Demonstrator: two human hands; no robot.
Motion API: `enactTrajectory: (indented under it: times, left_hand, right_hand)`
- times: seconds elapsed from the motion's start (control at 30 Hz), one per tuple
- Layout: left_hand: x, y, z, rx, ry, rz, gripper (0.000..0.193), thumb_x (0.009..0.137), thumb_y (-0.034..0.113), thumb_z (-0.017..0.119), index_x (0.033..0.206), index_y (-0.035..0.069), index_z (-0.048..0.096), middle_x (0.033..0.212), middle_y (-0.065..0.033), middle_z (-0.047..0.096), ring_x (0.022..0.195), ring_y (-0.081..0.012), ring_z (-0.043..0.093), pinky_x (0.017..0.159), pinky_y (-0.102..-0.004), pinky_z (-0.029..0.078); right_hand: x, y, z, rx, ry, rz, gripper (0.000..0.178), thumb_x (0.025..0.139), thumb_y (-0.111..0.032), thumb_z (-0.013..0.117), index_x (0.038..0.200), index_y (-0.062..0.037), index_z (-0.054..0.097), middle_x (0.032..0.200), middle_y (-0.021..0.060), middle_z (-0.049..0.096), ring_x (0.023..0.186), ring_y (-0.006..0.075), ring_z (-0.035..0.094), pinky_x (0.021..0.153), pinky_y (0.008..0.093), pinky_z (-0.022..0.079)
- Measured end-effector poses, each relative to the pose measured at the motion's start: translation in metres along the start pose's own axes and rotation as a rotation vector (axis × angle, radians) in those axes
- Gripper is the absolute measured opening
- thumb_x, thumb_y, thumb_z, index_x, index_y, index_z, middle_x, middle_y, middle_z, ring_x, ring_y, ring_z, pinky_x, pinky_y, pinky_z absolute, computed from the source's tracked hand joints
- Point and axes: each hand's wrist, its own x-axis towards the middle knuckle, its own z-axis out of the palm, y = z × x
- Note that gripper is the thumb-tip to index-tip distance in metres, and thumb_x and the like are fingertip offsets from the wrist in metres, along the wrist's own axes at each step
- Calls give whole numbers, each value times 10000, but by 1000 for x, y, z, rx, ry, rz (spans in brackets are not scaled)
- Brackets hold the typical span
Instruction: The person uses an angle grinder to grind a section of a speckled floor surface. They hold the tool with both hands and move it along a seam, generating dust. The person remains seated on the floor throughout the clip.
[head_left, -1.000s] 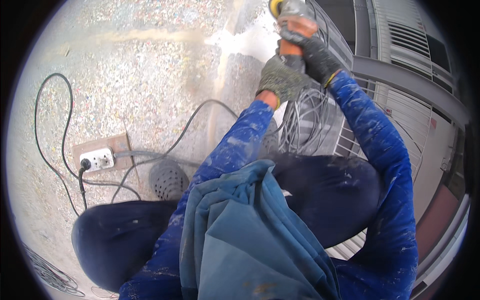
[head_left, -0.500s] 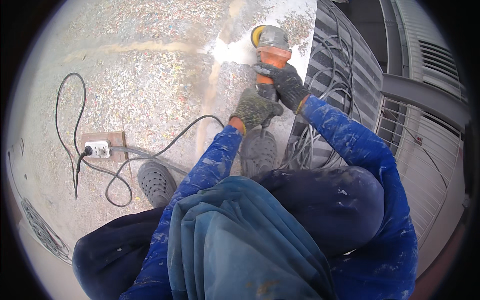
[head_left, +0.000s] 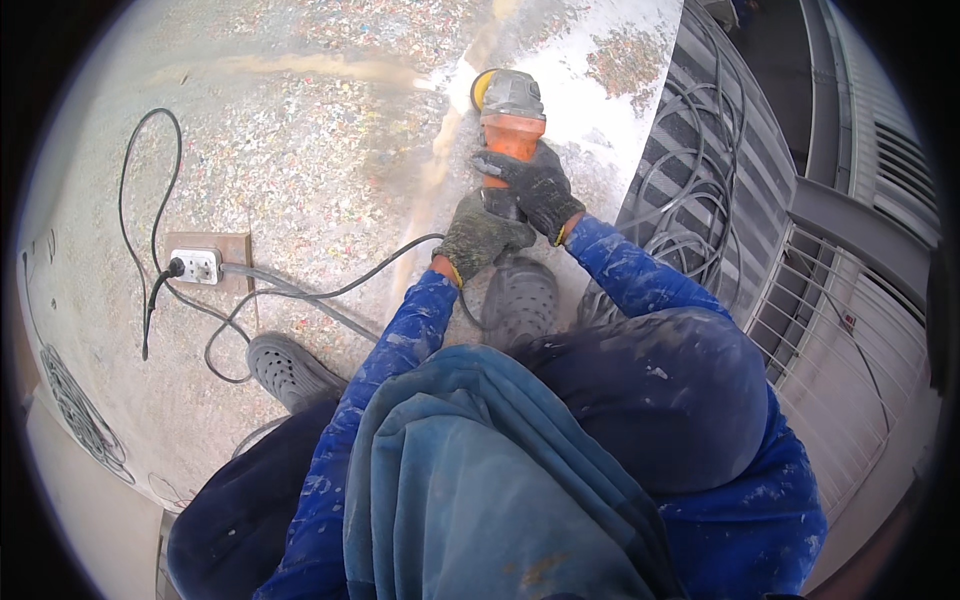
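An angle grinder (head_left: 513,112) with an orange body, grey head and yellow disc is held out ahead of me, its disc side down at the dusty speckled floor (head_left: 310,150). My left hand (head_left: 484,232), in a grey-green glove, is closed around the rear of its handle. Further forward, my right hand (head_left: 540,188), in a dark glove, grips the orange body. A black power cord (head_left: 390,262) runs from the handle end toward the left. White dust lies thick around the disc, and the disc's contact edge is hard to make out.
A white socket block (head_left: 200,266) on a wooden board sits at the left with a black plug in it. Coiled cables (head_left: 700,200) lie on the grey striped strip to the right, beside a white metal railing (head_left: 850,340). My grey clogs (head_left: 520,300) are close behind the grinder.
The grinder and both hands have shifted left and slightly nearer to me. My view has also moved a little, and both hands keep their grip.
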Motion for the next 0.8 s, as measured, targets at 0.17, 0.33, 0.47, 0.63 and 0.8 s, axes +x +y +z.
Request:
enactTrajectory:
  times: [0.17,0.33,0.47,0.63,0.8]
  left_hand:
    - [0,-14,-6,21,72,100,379,635,114,848,966,26,684,792,-48,674,637,-145,618,556,-305,505]
    - [-4,-12,-9,-4,77,67,370,689,88,825,1013,15,662,838,-42,660,664,-136,610,556,-325,497]
    - [-1,-11,-14,-31,60,8,328,708,107,820,976,14,656,799,-35,647,672,-150,610,584,-337,503]
    - [17,-15,-21,301,206,318,321,703,180,831,913,6,662,744,-76,663,637,-179,616,581,-344,503]
    - [27,-18,-24,158,118,166,357,722,239,825,912,-14,661,783,-112,680,688,-206,627,625,-354,508]
  right_hand:
    - [1,6,14,-46,-79,59,576,754,-350,856,1158,-16,617,1040,95,669,896,200,652,767,366,550]
    - [7,-12,17,113,28,221,627,730,-394,869,1156,-13,610,1012,104,670,846,201,651,720,351,550]
    - [17,-11,14,121,-41,199,624,730,-387,872,1144,-1,608,973,96,669,813,186,650,692,339,549]
    - [34,-10,17,270,-97,66,512,777,-319,849,1114,-6,624,932,60,667,765,160,646,644,324,544]
    - [42,-19,11,450,-69,419,474,789,-294,840,1125,-30,635,930,50,669,727,160,640,603,303,535]
